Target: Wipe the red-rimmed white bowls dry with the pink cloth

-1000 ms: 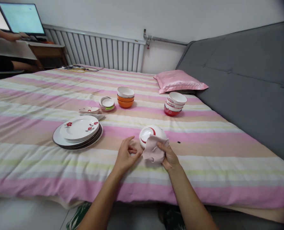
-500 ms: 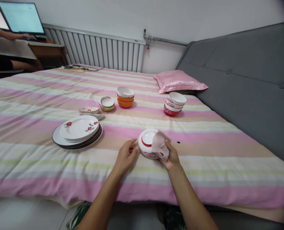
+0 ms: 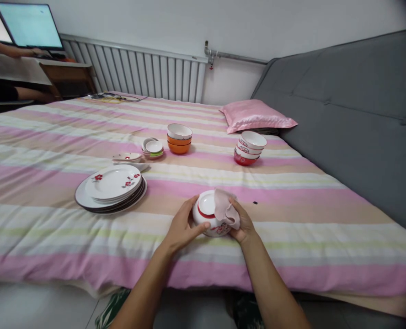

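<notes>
A white bowl (image 3: 205, 205) with a red ring and a flower pattern is turned with its foot upward, just above or on the striped bed cover. My left hand (image 3: 185, 225) grips its left side, thumb on the near wall and fingers around the far side. On the right, my right hand (image 3: 242, 223) holds a pale pink cloth (image 3: 226, 209) against the bowl. The cloth covers part of the foot and the right wall; some right fingertips are hidden beneath it.
Stacked plates (image 3: 112, 187) lie to the left, with small dishes (image 3: 126, 157) and little saucers (image 3: 153, 147) behind. Orange bowls (image 3: 179, 140) and red-and-white bowls (image 3: 249, 148) stand farther back. A pink pillow (image 3: 258, 115) lies by the grey headboard (image 3: 347, 100). Another person's arm (image 3: 7, 49) rests at a desk.
My left hand has closed onto the bowl's left side, having been apart from it. The bowl and cloth have shifted slightly left and toward me, and the bowl has tilted.
</notes>
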Available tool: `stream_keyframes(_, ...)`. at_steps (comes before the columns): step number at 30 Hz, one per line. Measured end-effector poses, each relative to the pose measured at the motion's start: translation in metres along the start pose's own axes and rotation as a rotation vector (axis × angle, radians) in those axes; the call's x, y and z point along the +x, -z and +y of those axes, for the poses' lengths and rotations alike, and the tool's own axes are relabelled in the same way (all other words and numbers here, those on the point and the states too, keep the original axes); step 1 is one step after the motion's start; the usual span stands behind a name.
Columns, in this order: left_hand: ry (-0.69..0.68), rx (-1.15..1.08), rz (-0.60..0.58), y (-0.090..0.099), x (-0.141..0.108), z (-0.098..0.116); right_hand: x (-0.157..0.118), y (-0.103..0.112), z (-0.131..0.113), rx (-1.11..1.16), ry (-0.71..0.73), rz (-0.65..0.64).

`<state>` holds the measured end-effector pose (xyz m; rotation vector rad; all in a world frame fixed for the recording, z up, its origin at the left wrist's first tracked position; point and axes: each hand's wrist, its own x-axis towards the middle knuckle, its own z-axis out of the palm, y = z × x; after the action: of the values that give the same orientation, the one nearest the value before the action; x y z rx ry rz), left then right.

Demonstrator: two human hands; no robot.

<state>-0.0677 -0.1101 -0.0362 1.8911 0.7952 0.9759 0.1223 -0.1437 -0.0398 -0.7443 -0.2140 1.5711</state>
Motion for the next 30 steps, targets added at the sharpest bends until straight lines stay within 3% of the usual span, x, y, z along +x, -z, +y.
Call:
stream_keyframes(6, -0.060, 0.235, -0.018, -0.002, -0.001, -0.002, -0.001, 0.000, 0.003, -0.139, 0.085, 0.088)
stream_keyframes(15, -0.038, 0.330, 0.015, -0.010, -0.001, -0.005, -0.009, -0.007, 0.003, -0.455, 0.229, -0.055)
stream_keyframes(22, -0.047, 0.363, 0.036, -0.010, -0.002, -0.008, -0.010, 0.001, 0.002, -0.614, 0.267, -0.033)
stream_keyframes(30, -0.100, 0.338, 0.116, -0.011, 0.000, -0.017, -0.014, -0.003, 0.000, -0.782, 0.353, -0.094)
